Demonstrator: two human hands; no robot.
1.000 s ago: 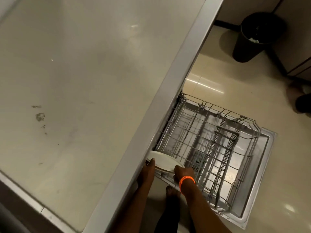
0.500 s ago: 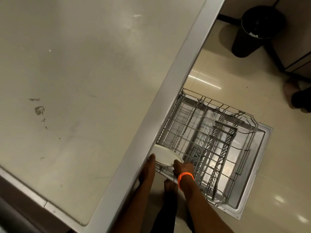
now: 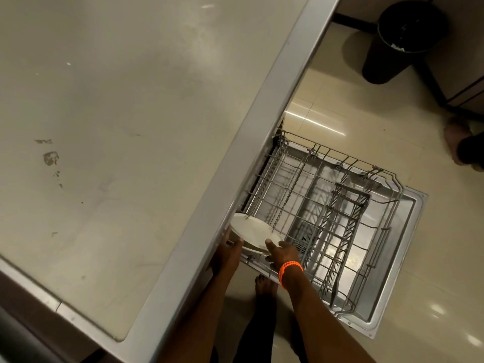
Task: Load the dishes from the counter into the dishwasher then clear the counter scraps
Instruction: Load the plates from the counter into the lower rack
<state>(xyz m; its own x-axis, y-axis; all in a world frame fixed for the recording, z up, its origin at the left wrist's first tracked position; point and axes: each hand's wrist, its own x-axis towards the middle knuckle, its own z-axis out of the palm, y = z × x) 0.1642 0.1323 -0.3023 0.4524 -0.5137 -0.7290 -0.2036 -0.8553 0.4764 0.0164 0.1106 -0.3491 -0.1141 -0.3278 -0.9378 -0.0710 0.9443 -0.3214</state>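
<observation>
Plate point(image 3: 251, 233), white, sits tilted at the near-left corner of the dishwasher rack point(image 3: 327, 226), roughly 6 o'clock in frame, right under the counter edge. Its upper-left rim is cut off by the steel counter lip point(image 3: 262, 142).

Left hand point(image 3: 228, 251) at the plate's 8 o'clock: thumb on the rim, remaining fingers hidden under the plate and counter lip, gripping it. Right hand point(image 3: 282, 254) at the plate's 4 o'clock: thumb on the top face near the rim, fingers curled below, also gripping it. Plate is held between both hands, touching each. Orange beaded bracelet point(image 3: 290, 272) on the right wrist.

Can't tell whether the plate's lower edge is seated between rack tines or just above them; contact point is hidden by the hands.

Rack is pulled out over the open dishwasher door point(image 3: 408, 258), at 4 o'clock. Cutlery basket point(image 3: 345, 224) stands in the rack at the plate's 3 o'clock, apart from it.

Countertop point(image 3: 117, 127) fills 9 to 12 o'clock; brown smears and crumbs point(image 3: 51, 158) at 9 o'clock. Black bin point(image 3: 403, 40) on the floor at 1 o'clock, something pale inside, unclear. Bare foot point(image 3: 265, 286) at 6 o'clock between the forearms. Another person's foot point(image 3: 463, 145) partly cut off at 3 o'clock, blurred.
</observation>
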